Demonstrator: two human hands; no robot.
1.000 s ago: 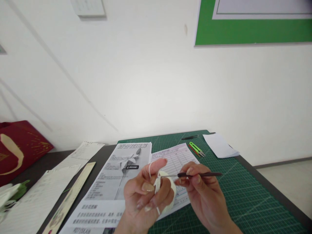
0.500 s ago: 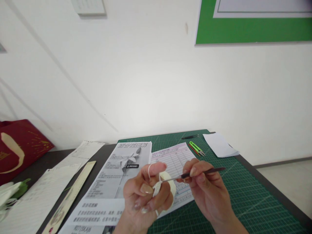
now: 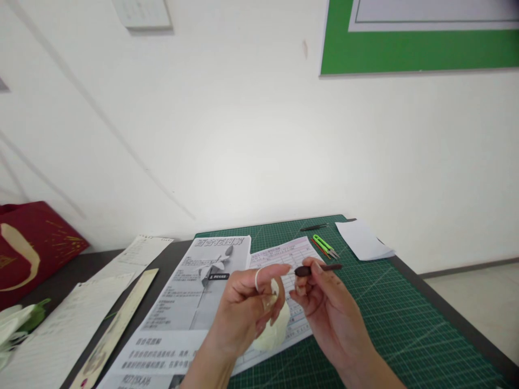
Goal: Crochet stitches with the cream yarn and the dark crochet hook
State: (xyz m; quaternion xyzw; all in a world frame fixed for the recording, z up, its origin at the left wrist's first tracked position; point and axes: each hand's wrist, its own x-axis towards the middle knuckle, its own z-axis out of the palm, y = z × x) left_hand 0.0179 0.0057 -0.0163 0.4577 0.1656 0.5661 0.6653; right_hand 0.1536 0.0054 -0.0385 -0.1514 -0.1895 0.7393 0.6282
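My left hand (image 3: 243, 305) is closed in a pinch, its index finger stretched out to the right with white yarn (image 3: 257, 280) looped round it. Thumb and fingers grip a small white crocheted piece, mostly hidden behind them. Between the fingers and thumb tips of my right hand (image 3: 332, 302) is a crochet hook (image 3: 303, 271) with a dark brown handle. Its metal tip cannot be made out. Below my left fingers, a cream yarn ball (image 3: 275, 332) rests on the printed chart (image 3: 298, 248).
A green cutting mat (image 3: 389, 302) covers the dark table. Green thread snips (image 3: 322, 243), black tweezers (image 3: 314, 227) and white paper (image 3: 363, 240) lie behind. Leftward are a printed flower sheet (image 3: 174, 308), a ruler (image 3: 117, 324), handwritten pages (image 3: 77, 319) and a red bag (image 3: 52, 232).
My left hand has turned, hiding the crocheted piece and uncovering more of the yarn ball. My right hand has shifted slightly left and up, tilting the hook so its metal shaft no longer shows.
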